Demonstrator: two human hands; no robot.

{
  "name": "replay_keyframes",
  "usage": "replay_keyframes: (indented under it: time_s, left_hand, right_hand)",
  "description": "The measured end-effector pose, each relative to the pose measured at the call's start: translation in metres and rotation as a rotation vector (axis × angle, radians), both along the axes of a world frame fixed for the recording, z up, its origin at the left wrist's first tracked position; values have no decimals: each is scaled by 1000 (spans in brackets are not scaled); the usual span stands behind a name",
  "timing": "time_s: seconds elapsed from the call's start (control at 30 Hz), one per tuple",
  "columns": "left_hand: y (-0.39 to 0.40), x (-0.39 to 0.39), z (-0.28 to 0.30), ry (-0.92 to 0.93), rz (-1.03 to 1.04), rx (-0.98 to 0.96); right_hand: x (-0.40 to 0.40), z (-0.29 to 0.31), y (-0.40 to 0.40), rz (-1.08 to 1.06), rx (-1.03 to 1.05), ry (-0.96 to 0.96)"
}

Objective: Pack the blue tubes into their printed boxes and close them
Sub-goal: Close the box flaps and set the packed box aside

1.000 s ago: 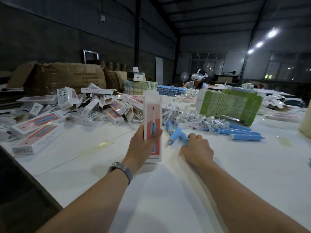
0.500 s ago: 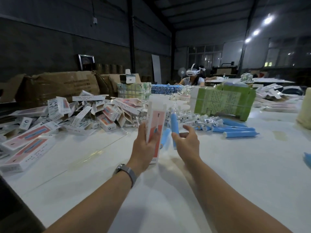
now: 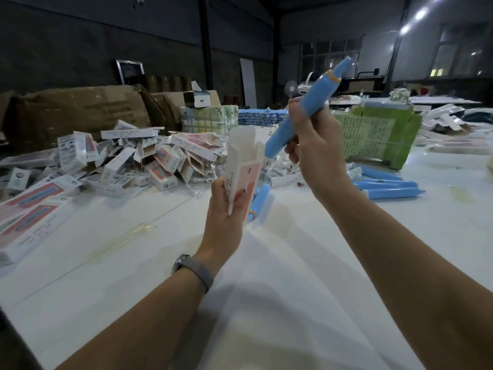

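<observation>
Blue tube point(image 3: 304, 110) now lifted off table, right hand point(image 3: 313, 153) gripping; left hand point(image 3: 226, 212) clutching open box point(image 3: 244, 169). Insertion next, probably.

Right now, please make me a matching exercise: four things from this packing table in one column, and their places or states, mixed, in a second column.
Things:
1. slim blue plastic tube with pointed cap
2. white and pink printed cardboard box with open top flaps
3. row of blue tubes
4. green printed paper stack

Places or states:
A. lying on the white table, right of the hands
B. gripped in the left hand
C. standing behind the lying tubes
D. held tilted in the right hand

Pairs: 1-D, 2-B, 3-A, 4-C
</observation>
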State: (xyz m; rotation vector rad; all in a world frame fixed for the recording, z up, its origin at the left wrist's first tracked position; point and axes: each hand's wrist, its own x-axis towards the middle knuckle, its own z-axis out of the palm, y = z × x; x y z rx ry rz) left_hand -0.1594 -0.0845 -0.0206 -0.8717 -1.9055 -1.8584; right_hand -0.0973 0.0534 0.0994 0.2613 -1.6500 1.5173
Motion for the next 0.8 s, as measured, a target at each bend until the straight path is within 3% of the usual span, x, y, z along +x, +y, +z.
replay_keyframes:
  time_s: [0.07, 0.23, 0.43, 0.67, 0.8]
  left_hand:
    - [-1, -2, -2, 2, -4, -14]
    - [-1, -5, -5, 19, 5, -19]
    - [1, -1, -7, 27, 6, 13]
    - [-1, -2, -7, 72, 130, -28]
    - [-1, -3, -7, 78, 134, -26]
  right_hand:
    - [0, 1, 3, -6, 77, 59]
    - [1, 5, 1, 17, 20, 177]
    - [-5, -11, -17, -128, 358, 2]
    - [-6, -6, -13, -216, 374, 181]
    - [-9, -4, -8, -240, 358, 163]
